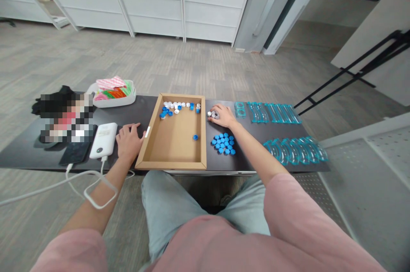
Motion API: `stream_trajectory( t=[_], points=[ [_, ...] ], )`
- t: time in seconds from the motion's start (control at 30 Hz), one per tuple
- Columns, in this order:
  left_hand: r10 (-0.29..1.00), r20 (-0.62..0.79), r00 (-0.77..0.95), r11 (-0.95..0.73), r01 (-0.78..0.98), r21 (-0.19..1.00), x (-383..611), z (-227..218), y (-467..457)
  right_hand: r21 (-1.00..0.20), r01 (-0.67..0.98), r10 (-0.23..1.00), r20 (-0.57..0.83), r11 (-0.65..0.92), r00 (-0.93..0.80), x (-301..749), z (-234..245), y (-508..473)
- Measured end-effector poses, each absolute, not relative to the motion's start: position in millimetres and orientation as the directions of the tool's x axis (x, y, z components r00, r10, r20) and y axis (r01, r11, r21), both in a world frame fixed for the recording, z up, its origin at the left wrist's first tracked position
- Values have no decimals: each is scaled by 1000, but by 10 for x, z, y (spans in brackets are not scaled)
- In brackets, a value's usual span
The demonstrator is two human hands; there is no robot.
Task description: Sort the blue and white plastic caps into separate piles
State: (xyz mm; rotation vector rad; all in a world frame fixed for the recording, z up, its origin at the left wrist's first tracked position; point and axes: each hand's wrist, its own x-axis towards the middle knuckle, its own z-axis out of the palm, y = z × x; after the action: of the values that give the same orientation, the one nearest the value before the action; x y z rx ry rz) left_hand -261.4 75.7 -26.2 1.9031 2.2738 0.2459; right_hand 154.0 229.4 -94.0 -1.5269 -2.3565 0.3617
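Observation:
My right hand (222, 115) is on the table just right of the cardboard tray (202, 152). Its thumb and fingers curve around a small cluster of white hexagonal pieces (213, 114), partly hidden by the hand. Below it lies a group of blue hexagonal pieces (223, 144), packed close together. My left hand (129, 140) rests on the table against the tray's left wall, its fingers spread and holding nothing. Inside the tray, white pieces (179, 105) and blue pieces (165, 112) lie mostly along the far side. A single blue piece (195, 137) sits apart near the right wall.
Transparent teal-edged curved and straight parts (294, 151) lie on the right of the dark table (246, 163). To the left are a white power bank (103, 140) with cables, a dark phone (77, 146) and a white basket (115, 101) of colourful packets.

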Motion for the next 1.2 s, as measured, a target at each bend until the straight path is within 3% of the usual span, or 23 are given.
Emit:
stream_trajectory(
  t=[0.23, 0.4, 0.53, 0.63, 0.77, 0.83, 0.97, 1.03, 1.13, 1.2],
  points=[
    [980, -1, -201, 198, 960, 197, -2596, -340, 786, -556, 751, 928, 302, 357, -218, 1864, -806, 1862],
    [970, -8, -241, 238, 952, 191, -2578, -380, 803, -714, 594, 927, 316, 371, -199, 1877, -654, 1324],
    [972, -10, -235, 232, 951, 203, -2587, -374, 784, -643, 611, 883, 267, 462, -386, 1431, -476, 1060],
    [977, -24, -213, 213, 955, 206, -2590, -344, 784, -485, 680, 828, 212, 551, -520, 987, -418, 1097],
    [963, -99, -251, 267, 936, 230, -2543, -227, 792, -273, 759, 804, 115, 591, -584, 526, -510, 1346],
    [958, -118, -261, 284, 922, 265, -2504, -149, 778, -236, 777, 808, 67, 583, -586, 366, -594, 1467],
    [961, -93, -259, 275, 914, 299, -2462, -70, 748, -322, 786, 824, -28, 528, -565, 158, -661, 1568],
    [961, -80, -264, 275, 915, 293, -2479, -99, 752, -358, 735, 781, -24, 576, -624, 158, -583, 1538],
    [965, -60, -256, 262, 928, 265, -2542, -207, 765, -440, 612, 711, 94, 658, -697, 390, -370, 1422],
    [974, -31, -224, 225, 945, 236, -2587, -289, 765, -525, 567, 744, 216, 634, -632, 710, -260, 1314]
  ],
)
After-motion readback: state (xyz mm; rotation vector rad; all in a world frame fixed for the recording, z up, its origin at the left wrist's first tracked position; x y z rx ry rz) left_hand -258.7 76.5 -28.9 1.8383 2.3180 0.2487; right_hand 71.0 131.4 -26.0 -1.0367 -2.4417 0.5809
